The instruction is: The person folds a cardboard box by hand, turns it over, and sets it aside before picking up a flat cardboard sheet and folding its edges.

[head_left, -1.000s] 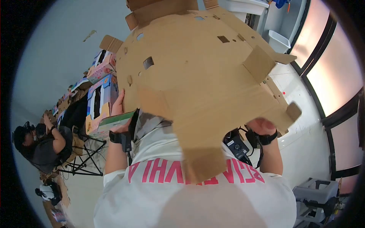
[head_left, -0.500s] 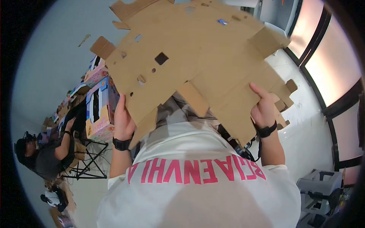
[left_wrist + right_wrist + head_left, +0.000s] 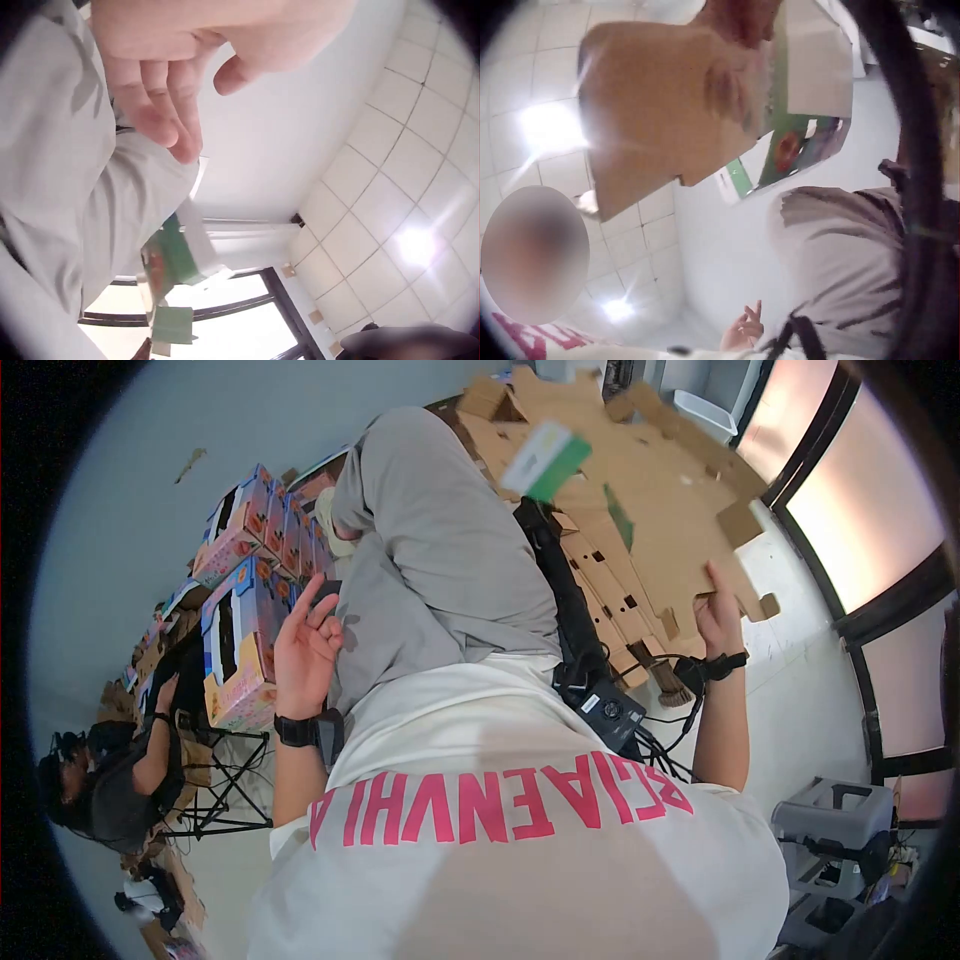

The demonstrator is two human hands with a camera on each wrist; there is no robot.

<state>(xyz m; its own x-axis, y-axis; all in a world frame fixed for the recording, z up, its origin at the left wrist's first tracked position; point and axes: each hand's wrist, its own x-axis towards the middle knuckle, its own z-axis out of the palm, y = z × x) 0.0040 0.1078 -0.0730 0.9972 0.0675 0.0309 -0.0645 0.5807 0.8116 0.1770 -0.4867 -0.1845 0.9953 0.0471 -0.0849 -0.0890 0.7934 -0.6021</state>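
Out at the right, my right hand (image 3: 718, 622) grips the edge of a flat, die-cut cardboard box blank (image 3: 670, 510), thumb on its plain brown face. Flaps stick out around the blank, and one green and white flap (image 3: 548, 460) points toward my knee. The right wrist view shows the brown cardboard (image 3: 652, 105) close up, with a green printed side (image 3: 787, 150) behind it. My left hand (image 3: 305, 655) is raised palm up beside my leg, fingers loosely bent, holding nothing. In the left wrist view its fingers (image 3: 154, 105) hang near the grey trousers.
More cardboard blanks (image 3: 600, 585) lie at my right, beneath the held one. Pink and blue printed boxes (image 3: 240, 645) stand stacked at the left. A black device with cables (image 3: 612, 710) sits at my right hip. Another person (image 3: 110, 770) sits at the far left.
The cardboard blank has swung from in front of me over to the right, uncovering my legs. My left hand has let go of it; the right hand still holds it.
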